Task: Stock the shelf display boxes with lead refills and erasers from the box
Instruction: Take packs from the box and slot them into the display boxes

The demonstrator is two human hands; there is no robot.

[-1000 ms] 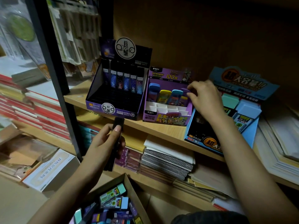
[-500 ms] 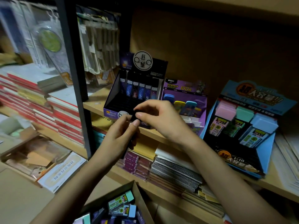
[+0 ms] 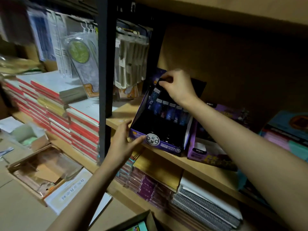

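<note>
A purple-and-black display box [image 3: 166, 145] stands on the wooden shelf [image 3: 205, 169], with a row of lead refill cases [image 3: 171, 112] at its back. My right hand [image 3: 178, 85] pinches a dark lead refill case [image 3: 155, 95] by its top end and holds it upright over the box's back left slot. My left hand [image 3: 123, 140] has straight fingers and rests against the box's front left corner. The cardboard supply box [image 3: 145, 220] shows only its corner at the bottom edge, with an eraser inside.
A purple eraser display box [image 3: 205, 152] and a blue one [image 3: 286, 130] stand to the right on the same shelf. A black upright post [image 3: 105, 80] rises left of the box. Notebooks fill the lower shelf; red book stacks and open cartons lie to the left.
My right hand took the refill case from my left hand and lifted it up to the back of the display box. My left hand moved to the box's front corner. The view shifted left and closer.
</note>
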